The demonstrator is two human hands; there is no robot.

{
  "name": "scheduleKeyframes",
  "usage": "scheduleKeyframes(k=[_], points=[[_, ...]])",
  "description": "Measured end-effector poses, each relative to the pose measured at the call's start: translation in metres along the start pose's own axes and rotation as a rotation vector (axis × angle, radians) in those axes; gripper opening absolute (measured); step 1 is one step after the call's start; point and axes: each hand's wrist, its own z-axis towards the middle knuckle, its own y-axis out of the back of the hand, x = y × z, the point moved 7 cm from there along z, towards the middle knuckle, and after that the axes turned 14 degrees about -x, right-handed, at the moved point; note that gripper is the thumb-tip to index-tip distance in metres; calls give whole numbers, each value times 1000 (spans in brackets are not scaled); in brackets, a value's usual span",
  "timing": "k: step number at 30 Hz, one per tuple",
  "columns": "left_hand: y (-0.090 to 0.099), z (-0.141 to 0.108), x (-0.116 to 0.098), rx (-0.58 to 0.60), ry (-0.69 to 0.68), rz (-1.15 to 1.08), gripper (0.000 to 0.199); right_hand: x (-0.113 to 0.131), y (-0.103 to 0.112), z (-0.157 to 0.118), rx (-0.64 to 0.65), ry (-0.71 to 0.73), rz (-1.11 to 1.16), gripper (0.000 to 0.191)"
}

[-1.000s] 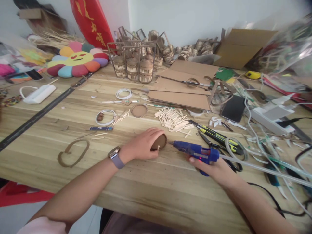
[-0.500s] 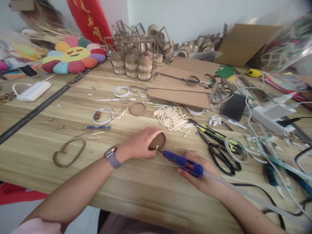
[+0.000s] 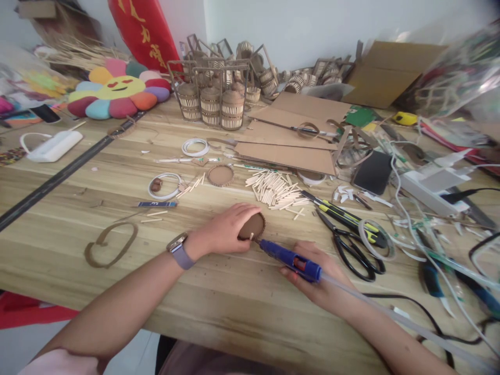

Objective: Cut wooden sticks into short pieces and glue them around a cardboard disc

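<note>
My left hand is closed around the left side of a small round brown cardboard disc with a raised rim. A short pale wooden stick stands at the disc's lower edge, near my fingertips. In my right hand is a blue hot glue gun, a glue stick trailing from its back. The gun's nozzle points left and reaches the disc's near rim beside the stick; whether it touches, I cannot tell. Beyond the disc lies a heap of short wooden sticks. Another round cardboard piece rests further back.
Scissors, a yellow-black utility knife and a tape roll lie right of my right hand. A power strip with cables stands further right. Small tiered baskets and cardboard sheets are at the back.
The glue gun and my right hand have shifted very slightly to the left. My left hand and the disc have stayed in place.
</note>
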Motion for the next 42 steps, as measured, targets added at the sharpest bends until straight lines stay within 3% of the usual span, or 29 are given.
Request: scheduleKeyframes(k=[21,24,27,29,32,35,38,42], points=[[-1,-1,1,-8,-15,26,75,-1,-4,-5,-47,36,-62,23],[-1,-1,1,-3,-20,16,75,-6,-1,-3,-65,-45,-28,24],[0,0,0,15,-6,12,75,-25,13,-1,-114,-304,51,28],[0,0,0,22,8,18,75,-41,20,-3,-63,-517,143,38],[2,0,-1,19,20,28,74,-50,16,-10,205,-732,378,56],[2,-1,-1,15,19,35,74,-51,10,-20,454,-844,488,60],[1,-1,0,14,19,40,74,-52,7,-23,541,-820,403,60],[0,-2,2,14,23,26,75,-60,21,-13,441,-594,-20,59]])
